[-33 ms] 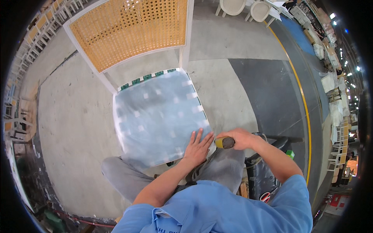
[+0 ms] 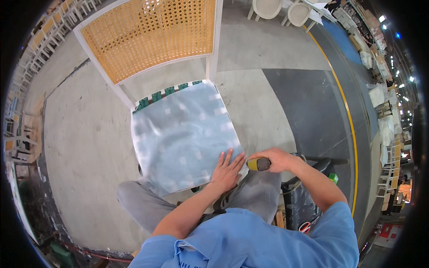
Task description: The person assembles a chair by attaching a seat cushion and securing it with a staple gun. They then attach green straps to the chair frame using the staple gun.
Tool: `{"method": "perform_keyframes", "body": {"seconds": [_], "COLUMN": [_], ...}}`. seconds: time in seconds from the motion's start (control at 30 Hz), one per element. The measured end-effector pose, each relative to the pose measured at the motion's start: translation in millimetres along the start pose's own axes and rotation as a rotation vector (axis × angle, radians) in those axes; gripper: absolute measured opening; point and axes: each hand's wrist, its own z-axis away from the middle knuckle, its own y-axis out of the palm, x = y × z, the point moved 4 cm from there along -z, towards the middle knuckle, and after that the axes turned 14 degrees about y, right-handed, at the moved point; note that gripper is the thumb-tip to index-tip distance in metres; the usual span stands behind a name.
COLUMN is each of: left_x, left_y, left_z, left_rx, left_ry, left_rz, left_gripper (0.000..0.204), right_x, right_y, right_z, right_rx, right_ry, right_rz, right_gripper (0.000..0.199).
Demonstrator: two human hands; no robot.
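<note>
A white-framed chair stands before me, with a woven cane backrest [image 2: 152, 38]. Over its seat lies a thin pale sheet [image 2: 187, 129], through which the lighter squares of the webbing show. Green webbing [image 2: 156, 96] peeks out along the rear edge. My left hand [image 2: 228, 170] rests flat on the sheet's near right corner, fingers spread. At that same corner, my right hand [image 2: 277, 161] grips a yellow and dark staple gun [image 2: 259, 164], seen end-on. Its nose is hidden from view.
Beside my right leg is a black padded surface [image 2: 306, 203] with red-handled scissors [image 2: 305, 227] on it. Rows of chairs [image 2: 44, 35] line the far left. Two pale round-seated stools [image 2: 298, 13] stand at the back. A yellow line [image 2: 346, 102] crosses the floor at right.
The sheet has shifted toward me at its left side, baring more green webbing at the rear left. Its near left edge hangs lower. Both hands stay nearly still.
</note>
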Motion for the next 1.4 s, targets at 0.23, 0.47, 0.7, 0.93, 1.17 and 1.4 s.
{"method": "perform_keyframes", "body": {"seconds": [0.23,0.47,0.7,0.93,1.17,1.4], "left_x": [47.4,75.3,74.7,74.3,115.7,132.8], "left_y": [-19.6,-24.1,-25.2,-23.2,-33.9,-41.0], "left_z": [-21.8,-42.0,-40.4,-42.1,-57.2,-65.2], "left_rx": [-0.264,-0.233,-0.191,-0.188,-0.242,-0.146], "left_ry": [-0.137,-0.161,-0.174,-0.176,-0.262,-0.268], "left_rz": [0.0,-0.097,-0.087,-0.045,-0.131,-0.123], "left_gripper": [0.058,0.06,0.06,0.058,0.053,0.053], "right_x": [5.9,16.8,13.2,13.2,19.1,28.1], "right_y": [-55.5,-71.0,-56.7,-58.0,-90.3,-107.7], "right_z": [-3.6,-44.3,-68.1,-75.8,-77.1,-97.4], "right_rx": [-0.201,-0.151,-0.063,-0.045,-0.118,-0.105], "right_ry": [-0.143,-0.096,-0.088,-0.022,-0.114,-0.119], "right_rz": [-0.082,0.16,0.08,0.102,0.025,0.076], "right_gripper": [0.063,0.064,0.062,0.063,0.07,0.071]}}
